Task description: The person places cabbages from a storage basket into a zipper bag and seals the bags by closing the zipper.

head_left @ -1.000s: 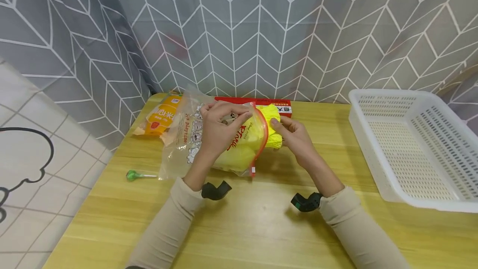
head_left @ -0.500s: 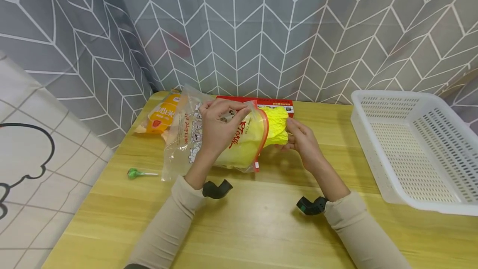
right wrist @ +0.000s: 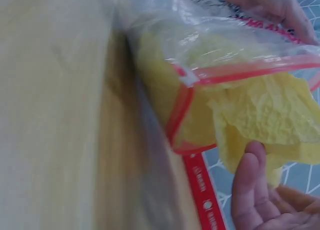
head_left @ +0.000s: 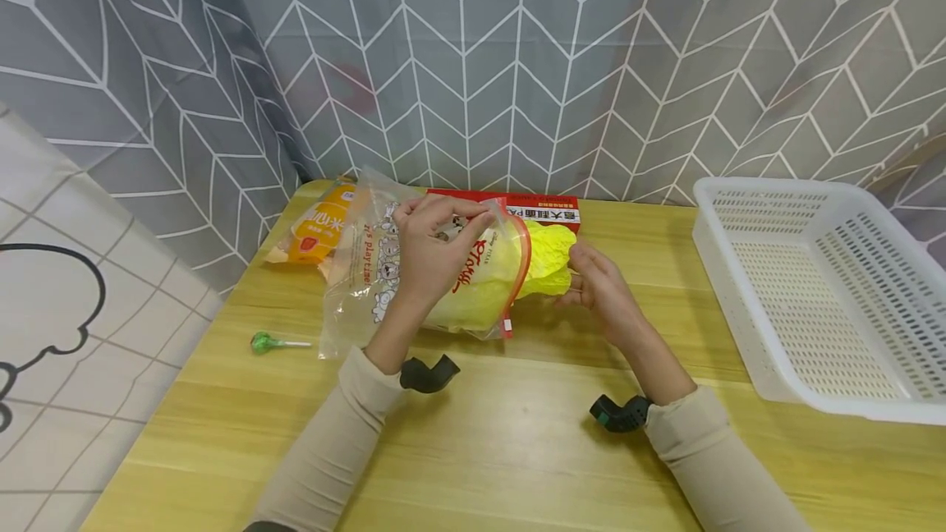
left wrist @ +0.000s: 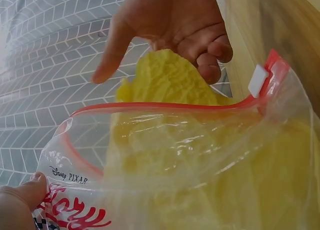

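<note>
A clear zip bag point(head_left: 355, 302) with a red rim and printed figures lies on the table, its mouth toward the right. Inside it, and sticking out of the mouth, is a yellow crinkled leafy thing point(head_left: 548, 257) that resembles a napa cabbage. My left hand point(head_left: 432, 249) pinches the bag's upper edge between thumb and fingers; in the left wrist view the thumb presses the printed film. At the leafy end is my right hand point(head_left: 606, 294), thumb spread away and fingers loosely bent. One fingertip point(right wrist: 255, 150) touches or nearly touches the leaf in the right wrist view.
Behind the bag lies a red box point(head_left: 480, 197) against the curtain. An orange food packet point(head_left: 321, 228) sits at the back left, a green lollipop point(head_left: 263, 342) nearer the left edge. A white perforated basket point(head_left: 746, 327) stands on the right.
My right hand has moved a little to the right, and its thumb has come off the yellow leafy thing, whose end reaches slightly farther out and looks looser. The left hand keeps its pinch.
</note>
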Tool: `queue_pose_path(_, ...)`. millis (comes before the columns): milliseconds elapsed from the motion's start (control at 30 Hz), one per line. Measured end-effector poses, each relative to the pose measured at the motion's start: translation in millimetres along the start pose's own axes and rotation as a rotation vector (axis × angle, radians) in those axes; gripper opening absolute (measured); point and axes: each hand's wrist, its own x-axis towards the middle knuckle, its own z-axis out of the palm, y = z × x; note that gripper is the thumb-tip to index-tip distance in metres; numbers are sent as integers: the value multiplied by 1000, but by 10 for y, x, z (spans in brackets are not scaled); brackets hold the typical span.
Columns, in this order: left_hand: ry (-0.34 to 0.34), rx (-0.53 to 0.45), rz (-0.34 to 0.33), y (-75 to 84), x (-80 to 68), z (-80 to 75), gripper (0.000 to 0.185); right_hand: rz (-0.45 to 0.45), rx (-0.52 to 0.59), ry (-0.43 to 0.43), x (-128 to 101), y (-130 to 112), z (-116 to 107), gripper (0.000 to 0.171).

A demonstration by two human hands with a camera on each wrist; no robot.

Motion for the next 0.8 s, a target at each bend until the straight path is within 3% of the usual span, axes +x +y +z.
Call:
queue_pose_path(100,-3,-1,7,-10,-2,-4,13,60,9,-31,56,-49,45,57)
queue_pose_path(233,-25,-2,19,-14,-16,-6,14,125,6,8,128,-84,109,49)
queue_pose_path(367,-51,9,46,-12,-17,-1,14,78,43,97,132,-103,152,20)
queue_pose_path(433,-66,25,66,-5,-8,2,12,34,121,135,119,-127,165,14)
queue_pose_path(500,-78,54,101,4,6,-1,12,3,237,138,107,-154,166,22)
queue_pose_path(633,-90,105,153,9,23,0,12,18,369,111,107,-189,199,26)
queue_pose_path(700,-88,126,161,4,22,0,11,22,312,132,129,-184,240,21)
queue_pose_path(800,-80,151,160,-5,12,2,12,-4,142,190,165,-148,304,11)
